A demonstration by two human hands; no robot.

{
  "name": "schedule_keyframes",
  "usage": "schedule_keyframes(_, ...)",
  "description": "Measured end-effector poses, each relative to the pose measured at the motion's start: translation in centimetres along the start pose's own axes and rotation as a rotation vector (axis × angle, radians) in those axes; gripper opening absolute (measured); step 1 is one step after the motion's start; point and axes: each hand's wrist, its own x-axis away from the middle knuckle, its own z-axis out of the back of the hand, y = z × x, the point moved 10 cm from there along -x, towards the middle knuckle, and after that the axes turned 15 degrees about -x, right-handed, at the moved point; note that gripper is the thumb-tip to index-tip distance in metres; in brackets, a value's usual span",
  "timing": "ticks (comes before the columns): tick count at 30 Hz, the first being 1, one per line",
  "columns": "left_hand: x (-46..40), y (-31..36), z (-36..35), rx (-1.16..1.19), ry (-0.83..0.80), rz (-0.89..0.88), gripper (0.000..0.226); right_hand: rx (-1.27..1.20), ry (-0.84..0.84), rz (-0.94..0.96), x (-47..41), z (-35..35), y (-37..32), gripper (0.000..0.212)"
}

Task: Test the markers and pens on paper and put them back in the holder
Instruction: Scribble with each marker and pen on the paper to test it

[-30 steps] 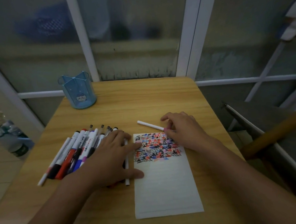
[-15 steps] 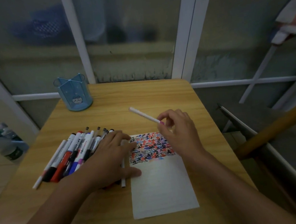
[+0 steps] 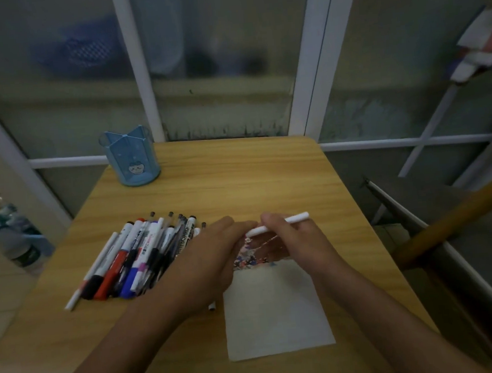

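Observation:
My right hand (image 3: pixel 289 241) grips a thin white pen (image 3: pixel 295 219) and holds it level above the top of the paper (image 3: pixel 276 309). My left hand (image 3: pixel 206 264) has come up to the pen's left end, its fingertips at that end; whether they pinch it is unclear. The paper's upper part carries coloured scribbles (image 3: pixel 248 259), mostly hidden by my hands. Several markers and pens (image 3: pixel 133 258) lie in a pile on the table left of my left hand. The blue pen holder (image 3: pixel 131 159) stands empty at the table's far left corner.
The wooden table (image 3: pixel 238 181) ends at a glass wall with white frames behind it. A wooden chair rail (image 3: pixel 451 218) and a grey ledge sit close on the right. A plastic bottle (image 3: pixel 18 243) stands on the floor at the left.
My right hand has lifted the white pen off the table and turned it so it points right. My left hand left the paper's edge and moved up to the pen's left end.

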Motion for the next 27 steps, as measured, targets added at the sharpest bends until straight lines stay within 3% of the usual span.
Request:
schedule_keyframes(7,-0.4,0.2,0.3,0.020,0.041,-0.011,0.046,0.139,-0.123,0.114,0.1,-1.3,-1.3,0.038)
schedule_keyframes(15,-1.0,0.5,0.6,0.109,0.042,-0.044,0.025,0.258,-0.139,0.189,0.3,0.2,-2.5,0.043)
schedule_keyframes(17,-0.9,-0.1,-0.4,0.048,-0.042,0.021,0.049,0.164,-0.068,0.146,0.2,1.9,-1.9,0.044)
schedule_keyframes(20,-0.2,-1.5,-2.2,-0.262,-0.193,0.072,0.083,0.139,0.027,0.100,0.3,4.6,-0.8,0.045)
schedule_keyframes(22,0.0,-1.9,-3.3,-0.410,-0.263,0.057,0.086,0.193,0.071,0.087,0.8,5.8,-0.2,0.040)
schedule_keyframes(27,0.4,-2.6,-4.9,-0.519,-0.367,0.060,0.100,0.463,0.022,0.169,1.8,6.1,0.7,0.009)
